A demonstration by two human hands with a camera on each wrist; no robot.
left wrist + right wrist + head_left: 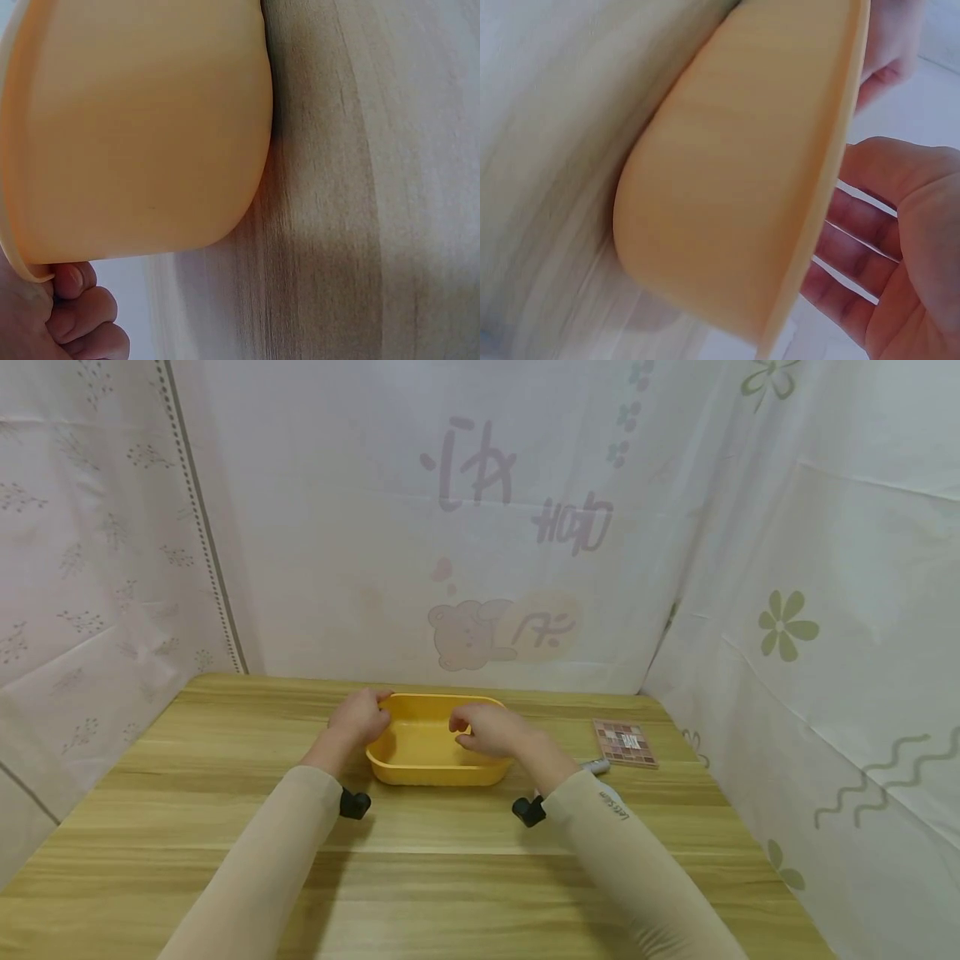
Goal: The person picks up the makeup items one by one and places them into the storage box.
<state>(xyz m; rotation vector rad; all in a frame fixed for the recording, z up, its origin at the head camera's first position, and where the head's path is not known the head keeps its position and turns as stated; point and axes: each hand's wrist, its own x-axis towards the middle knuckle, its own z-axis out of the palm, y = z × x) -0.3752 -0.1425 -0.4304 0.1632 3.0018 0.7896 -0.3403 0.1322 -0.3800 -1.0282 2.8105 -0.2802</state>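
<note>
A yellow plastic basin (438, 775) with rounded corners sits on the wooden table. My left hand (358, 718) grips its rim at the left end; in the left wrist view the curled fingers (88, 315) lie under the lip. Over the basin's right side is my right hand (491, 729), its fingers bent loosely down. From the right wrist view, these fingers (862, 259) are spread and relaxed behind the rim, with no object seen in them. Their tips are partly hidden by the basin wall (720, 172).
A flat makeup palette (626, 743) with many coloured squares lies on the table at the right. Nearer the right forearm are a grey tube-like item (596, 766) and a white item (611, 792), both partly covered by the arm. Patterned curtains (337, 568) enclose the table's back and sides.
</note>
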